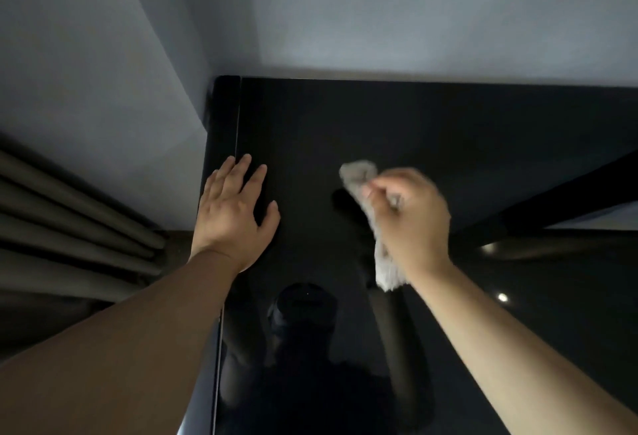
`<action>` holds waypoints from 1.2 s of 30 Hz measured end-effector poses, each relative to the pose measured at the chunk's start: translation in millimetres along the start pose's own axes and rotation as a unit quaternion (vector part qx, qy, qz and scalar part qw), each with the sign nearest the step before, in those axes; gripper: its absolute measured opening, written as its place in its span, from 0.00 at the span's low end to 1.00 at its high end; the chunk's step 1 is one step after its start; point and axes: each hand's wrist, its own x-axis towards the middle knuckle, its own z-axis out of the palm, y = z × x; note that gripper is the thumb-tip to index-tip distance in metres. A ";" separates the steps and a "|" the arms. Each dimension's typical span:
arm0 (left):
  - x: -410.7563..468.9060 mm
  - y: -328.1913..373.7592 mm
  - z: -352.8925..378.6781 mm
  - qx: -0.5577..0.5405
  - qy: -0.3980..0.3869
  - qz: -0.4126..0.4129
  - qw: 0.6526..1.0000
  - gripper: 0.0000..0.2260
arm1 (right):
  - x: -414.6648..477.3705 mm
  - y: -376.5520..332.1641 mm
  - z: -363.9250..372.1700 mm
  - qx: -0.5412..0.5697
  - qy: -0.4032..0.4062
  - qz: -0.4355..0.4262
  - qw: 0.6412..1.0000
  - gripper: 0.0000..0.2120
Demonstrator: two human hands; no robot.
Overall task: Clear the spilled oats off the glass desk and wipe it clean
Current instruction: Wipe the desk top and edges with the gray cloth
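The black glass desk fills the middle and right of the head view, its glossy top mirroring my arms. My left hand lies flat on the desk near its left edge, fingers spread, holding nothing. My right hand hovers just above the glass at centre, blurred, its fingers closed around a crumpled grey-beige cloth. One end of the cloth sticks out past my fingers, the other hangs below my wrist. I see no oats on the dark surface.
A pale wall runs right behind the desk's far edge, and another wall meets it at the left. Brown curtains hang at the lower left beside the desk. Small light reflections dot the glass at the right.
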 end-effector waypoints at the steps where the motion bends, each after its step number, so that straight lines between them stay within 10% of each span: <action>1: 0.1 -0.1 0.3 0.001 -0.002 0.000 1.000 0.26 | 12.6 4.3 5.7 -0.028 0.016 0.013 0.999 0.05; 13: -0.4 0.4 -3.6 0.015 -0.018 -0.003 1.000 0.27 | -116.2 -21.5 -15.8 0.001 -0.133 -0.016 0.991 0.09; 22: 0.9 0.4 -2.5 0.024 -0.014 0.000 1.000 0.27 | -58.9 1.3 13.6 -0.050 0.059 0.095 0.992 0.05; 31: -27.2 -5.1 -7.6 -0.114 0.036 0.044 0.992 0.19 | -189.6 -39.2 -27.8 0.009 -0.125 0.011 0.992 0.03; 36: -135.8 -17.4 -27.3 -0.136 0.042 0.069 0.987 0.20 | -124.8 -24.2 -31.8 -0.003 -0.010 0.074 0.997 0.04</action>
